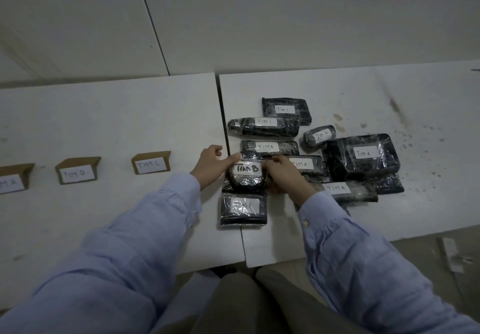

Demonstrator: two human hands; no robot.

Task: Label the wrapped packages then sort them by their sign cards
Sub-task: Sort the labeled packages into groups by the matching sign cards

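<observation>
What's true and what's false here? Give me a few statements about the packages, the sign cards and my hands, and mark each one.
1. Both the left hand and the right hand touch the TIM B package. True.
2. Three sign cards stand on the left table. True, though the leftmost card is cut off by the frame edge.
3. The packages are already sorted next to their sign cards. False: they all lie clustered on the right table, away from the cards.
4. The biggest package is labelled TIM C. False: its label reads TIM A.
</observation>
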